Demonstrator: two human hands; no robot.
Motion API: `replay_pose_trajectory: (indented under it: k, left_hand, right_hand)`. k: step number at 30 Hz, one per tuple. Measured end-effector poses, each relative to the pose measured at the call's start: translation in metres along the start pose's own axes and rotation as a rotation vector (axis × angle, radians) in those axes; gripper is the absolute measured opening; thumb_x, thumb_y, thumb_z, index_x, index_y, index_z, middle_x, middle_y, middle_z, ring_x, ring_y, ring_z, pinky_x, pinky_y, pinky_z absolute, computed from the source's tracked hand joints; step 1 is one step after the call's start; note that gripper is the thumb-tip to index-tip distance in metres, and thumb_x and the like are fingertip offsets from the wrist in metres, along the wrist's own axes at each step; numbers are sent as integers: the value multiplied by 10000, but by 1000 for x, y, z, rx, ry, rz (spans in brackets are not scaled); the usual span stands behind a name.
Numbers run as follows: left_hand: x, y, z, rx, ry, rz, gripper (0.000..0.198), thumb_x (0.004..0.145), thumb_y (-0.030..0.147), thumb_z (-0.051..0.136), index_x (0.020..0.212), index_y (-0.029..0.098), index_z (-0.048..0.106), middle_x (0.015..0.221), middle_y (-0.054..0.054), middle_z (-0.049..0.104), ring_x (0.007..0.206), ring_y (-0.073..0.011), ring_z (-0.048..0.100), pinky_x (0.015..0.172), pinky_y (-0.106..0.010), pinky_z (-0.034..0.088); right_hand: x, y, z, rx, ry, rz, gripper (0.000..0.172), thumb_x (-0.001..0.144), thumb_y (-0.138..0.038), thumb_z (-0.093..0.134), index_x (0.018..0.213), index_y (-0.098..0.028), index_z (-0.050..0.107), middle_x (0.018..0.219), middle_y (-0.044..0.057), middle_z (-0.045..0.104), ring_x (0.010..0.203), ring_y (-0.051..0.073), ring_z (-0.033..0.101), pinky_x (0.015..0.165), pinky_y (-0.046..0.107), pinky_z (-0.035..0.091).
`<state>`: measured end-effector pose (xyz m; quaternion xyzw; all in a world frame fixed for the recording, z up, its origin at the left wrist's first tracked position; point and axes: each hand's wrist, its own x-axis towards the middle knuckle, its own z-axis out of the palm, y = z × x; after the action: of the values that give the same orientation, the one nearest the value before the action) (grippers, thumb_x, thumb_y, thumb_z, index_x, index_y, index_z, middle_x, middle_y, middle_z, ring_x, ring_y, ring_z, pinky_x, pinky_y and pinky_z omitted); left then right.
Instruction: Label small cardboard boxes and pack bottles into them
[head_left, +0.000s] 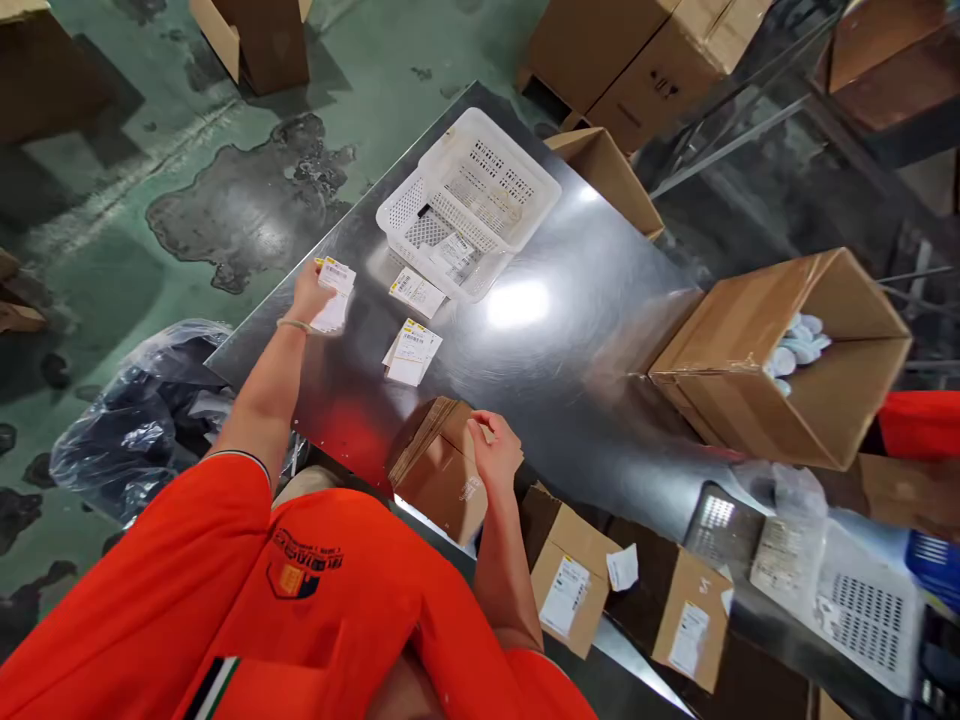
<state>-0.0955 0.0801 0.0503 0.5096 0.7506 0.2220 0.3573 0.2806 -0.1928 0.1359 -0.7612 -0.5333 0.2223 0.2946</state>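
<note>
My left hand (309,292) is closed around a stack of white printed labels (336,280) with yellow corners, over the left part of the metal table (465,385). To its right, two more small piles of labels lie on the table: one pile (417,292) by the white basket (517,235), another pile (412,352) nearer to me. My right hand (498,455) is at the table's near edge, by a stack of folded brown cardboard (442,465). Its fingers are curled in a pinch; whatever may be between them is too small to tell. Some labels (457,255) lie inside the basket.
An open carton (739,350) with white rolled items stands at the table's right. Labelled boxes (574,580) line the near edge, with white and grey baskets (862,610) farther right. A plastic-wrapped bundle (150,410) sits at lower left. More cartons (262,45) stand on the floor.
</note>
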Motion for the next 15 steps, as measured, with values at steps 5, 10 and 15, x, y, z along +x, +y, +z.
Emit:
replay_pose_trajectory:
  k: [5, 10, 15]
  left_hand:
    - [16, -10, -13, 61, -5, -60, 414, 867, -22, 818, 1217, 73, 619, 1134, -49, 779, 1056, -138, 693, 1025, -244, 543]
    - [0, 2, 8, 103, -42, -50, 403, 880, 130, 873, 1207, 103, 638, 1075, -67, 779, 1044, -193, 696, 1028, -334, 559]
    - [-7, 10, 9, 212, -13, -104, 459, 855, 165, 910, 1206, 103, 620, 1281, -148, 670, 1423, -355, 523, 1216, -525, 440]
  right_hand:
    - [-2, 1, 2, 10, -22, 39, 300, 900, -523, 640, 978, -268, 777, 1017, 86, 842, 980, 296, 793, 895, 448, 647]
    - [0, -3, 4, 30, -38, 31, 216, 903, -464, 661, 946, -281, 766, 1017, 76, 845, 977, 286, 787, 926, 441, 643]
    - [-3, -2, 0, 23, -1, 39, 235, 905, -486, 660, 936, -279, 765, 1018, 72, 850, 979, 283, 796, 946, 454, 642]
